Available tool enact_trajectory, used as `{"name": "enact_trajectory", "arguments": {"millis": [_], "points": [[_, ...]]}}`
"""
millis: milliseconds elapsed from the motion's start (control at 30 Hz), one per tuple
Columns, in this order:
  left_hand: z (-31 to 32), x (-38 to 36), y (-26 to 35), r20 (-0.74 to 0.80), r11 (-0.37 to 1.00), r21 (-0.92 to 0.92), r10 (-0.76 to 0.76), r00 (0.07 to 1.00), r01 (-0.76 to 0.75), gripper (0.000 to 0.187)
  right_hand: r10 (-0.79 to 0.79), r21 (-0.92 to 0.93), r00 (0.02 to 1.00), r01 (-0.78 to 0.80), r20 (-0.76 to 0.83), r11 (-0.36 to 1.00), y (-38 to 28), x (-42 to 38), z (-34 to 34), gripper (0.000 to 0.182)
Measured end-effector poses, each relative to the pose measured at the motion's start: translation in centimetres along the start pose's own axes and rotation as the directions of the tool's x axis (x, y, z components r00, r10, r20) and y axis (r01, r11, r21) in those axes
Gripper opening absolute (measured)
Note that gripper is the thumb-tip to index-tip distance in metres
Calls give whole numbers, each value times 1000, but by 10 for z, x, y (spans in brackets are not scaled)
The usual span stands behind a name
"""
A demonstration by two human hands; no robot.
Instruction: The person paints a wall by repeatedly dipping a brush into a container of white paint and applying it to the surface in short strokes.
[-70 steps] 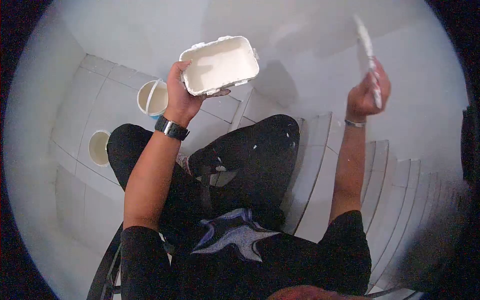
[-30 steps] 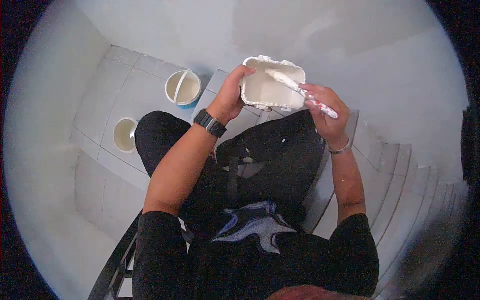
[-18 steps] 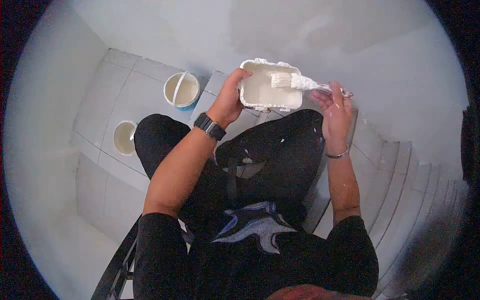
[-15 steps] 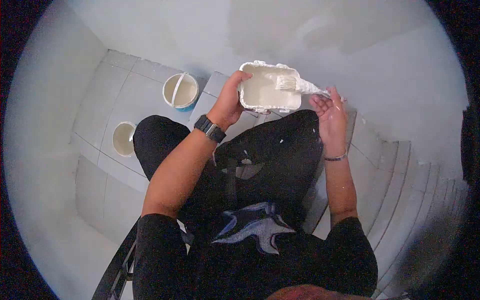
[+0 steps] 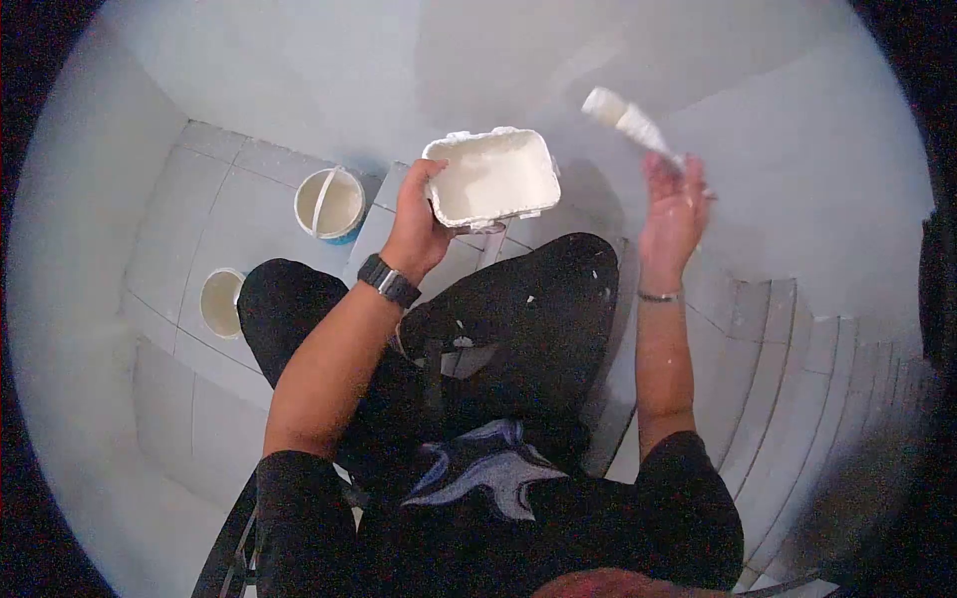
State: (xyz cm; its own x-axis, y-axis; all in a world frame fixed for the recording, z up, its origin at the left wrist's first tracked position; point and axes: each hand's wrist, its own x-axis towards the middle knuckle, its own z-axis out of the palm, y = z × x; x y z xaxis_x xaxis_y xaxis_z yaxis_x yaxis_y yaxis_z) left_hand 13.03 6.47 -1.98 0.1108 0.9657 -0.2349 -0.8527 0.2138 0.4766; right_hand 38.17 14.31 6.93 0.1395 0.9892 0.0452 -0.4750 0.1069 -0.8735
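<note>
In the head view, the brush [image 5: 632, 121], earlier inside the tub [image 5: 493, 177], is now clear of its right rim, pinched in the right hand's [image 5: 674, 221] fingers with open room between, while the left hand [image 5: 417, 224] stays clamped on the tub's left edge.

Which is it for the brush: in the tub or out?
Out: the right hand holds the brush off to one side, its bristles apart from the tub.
</note>
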Motion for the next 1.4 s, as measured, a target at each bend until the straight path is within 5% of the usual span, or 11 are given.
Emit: {"name": "enact_trajectory", "arguments": {"millis": [67,100,167,300,467,533,800,933,1100,1267,1400], "points": [[4,-1,0,6,1000,-2,21,1000,-21,60,-561,-257,809,588,178,767,-10,8,20,27],[6,-1,0,13,999,-2,46,999,-46,61,-559,-256,810,587,179,768,-11,16,17,27],[11,-2,-2,-1,998,-8,60,998,-60,62,-609,-346,94,885,788,-311,-16,31,6,23],[34,-19,2,3,995,-1,104,995,-104,63,-414,-291,138,897,900,-333,9,30,-9,20],[18,-14,2,6,994,-1,112,994,-112,63,-358,-496,525,850,772,177,30,20,-15,10],[15,-13,1,-9,994,4,111,994,-111,63,-399,-524,523,844,753,117,9,27,-4,10],[11,-13,0,9,993,-18,113,994,-113,60,-702,-193,-54,944,711,-269,-43,42,26,11],[11,-13,-1,26,995,-24,102,994,-101,61,-384,-336,213,896,898,-291,13,40,-9,12],[15,-13,-2,26,992,-28,123,992,-123,62,-244,-548,568,823,786,149,49,22,-21,11],[17,-15,-2,7,990,-45,132,991,-131,60,-505,-587,501,809,703,-15,-9,36,-3,9],[14,-13,-3,5,990,-36,139,990,-139,58,-726,-372,137,912,674,-173,-42,43,12,8]]}}
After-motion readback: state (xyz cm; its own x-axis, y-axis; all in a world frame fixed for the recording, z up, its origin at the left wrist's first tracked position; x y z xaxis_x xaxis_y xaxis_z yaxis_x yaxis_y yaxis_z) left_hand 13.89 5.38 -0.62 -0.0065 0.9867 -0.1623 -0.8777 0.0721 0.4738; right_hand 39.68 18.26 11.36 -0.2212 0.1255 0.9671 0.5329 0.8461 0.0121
